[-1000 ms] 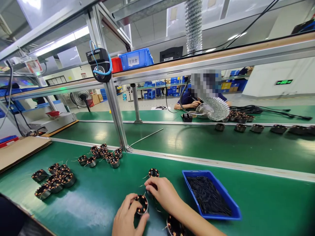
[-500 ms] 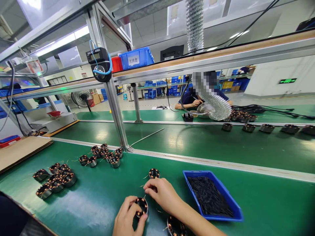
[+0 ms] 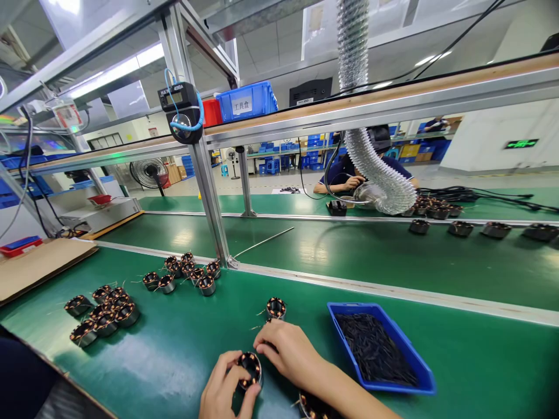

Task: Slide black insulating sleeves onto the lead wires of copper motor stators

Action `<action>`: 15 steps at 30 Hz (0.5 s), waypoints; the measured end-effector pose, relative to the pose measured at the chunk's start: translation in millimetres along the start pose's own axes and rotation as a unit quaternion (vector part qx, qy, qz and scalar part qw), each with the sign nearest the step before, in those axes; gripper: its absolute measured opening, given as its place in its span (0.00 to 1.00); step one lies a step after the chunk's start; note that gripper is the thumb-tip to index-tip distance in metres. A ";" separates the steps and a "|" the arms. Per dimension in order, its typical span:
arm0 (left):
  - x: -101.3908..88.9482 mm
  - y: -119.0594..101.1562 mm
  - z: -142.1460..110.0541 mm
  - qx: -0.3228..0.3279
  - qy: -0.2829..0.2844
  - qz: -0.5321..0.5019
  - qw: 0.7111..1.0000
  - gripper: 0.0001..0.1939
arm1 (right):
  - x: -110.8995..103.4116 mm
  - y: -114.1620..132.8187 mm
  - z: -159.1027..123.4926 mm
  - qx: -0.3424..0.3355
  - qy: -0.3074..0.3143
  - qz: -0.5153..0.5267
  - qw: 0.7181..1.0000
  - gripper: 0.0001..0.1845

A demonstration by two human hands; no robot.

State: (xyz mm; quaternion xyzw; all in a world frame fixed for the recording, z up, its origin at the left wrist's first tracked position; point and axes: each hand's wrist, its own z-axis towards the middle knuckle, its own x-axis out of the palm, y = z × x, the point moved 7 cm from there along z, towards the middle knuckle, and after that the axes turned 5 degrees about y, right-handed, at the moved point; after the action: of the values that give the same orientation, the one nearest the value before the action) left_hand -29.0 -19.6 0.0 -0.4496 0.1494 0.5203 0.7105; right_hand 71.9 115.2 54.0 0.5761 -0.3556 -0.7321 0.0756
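Observation:
My left hand (image 3: 227, 387) is wrapped round a motor stator (image 3: 250, 369), a dark ring with copper windings, at the lower middle of the green table. Thumb and fingers grip its rim and reach into its bore. Close to the far right edge of this stator, my right hand (image 3: 283, 352) has its fingertips pinched together; what lies between them is hidden. Another stator (image 3: 276, 308) stands just beyond my right hand, with thin wire leads sticking out to its left. Below my right forearm a further stator (image 3: 312, 405) is partly covered.
On my right lies a blue tray (image 3: 425, 381) of short black tube-like pieces. Groups of stators (image 3: 105, 323) stand to the left. A metal post (image 3: 209, 203) rises beyond them. Across the conveyor sits a person (image 3: 349, 183) behind a flexible silver duct (image 3: 384, 174); more stators (image 3: 496, 230) line the far side.
My right fingertips have come down closer to the stator in my left hand; a wire lead visible there before is now hidden. The view has shifted slightly.

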 end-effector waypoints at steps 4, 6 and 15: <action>-1.4 -0.7 -0.1 -0.001 0.006 -0.005 1.000 0.15 | 2.8 4.4 0.0 -0.020 0.018 -0.017 0.999 0.13; -2.4 -0.9 0.2 -0.004 0.008 -0.001 1.000 0.16 | 1.5 7.9 -1.6 -0.031 0.025 -0.021 0.999 0.12; -5.2 2.4 -2.0 -0.049 0.010 0.025 0.998 0.14 | 14.9 29.4 -20.6 -0.045 0.038 -0.068 0.996 0.17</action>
State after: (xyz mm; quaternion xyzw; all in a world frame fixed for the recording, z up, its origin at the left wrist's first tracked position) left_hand -32.8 -24.1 1.3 -0.4850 0.1425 0.5402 0.6728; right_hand 76.7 76.8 58.4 0.6224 -0.2792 -0.7283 0.0650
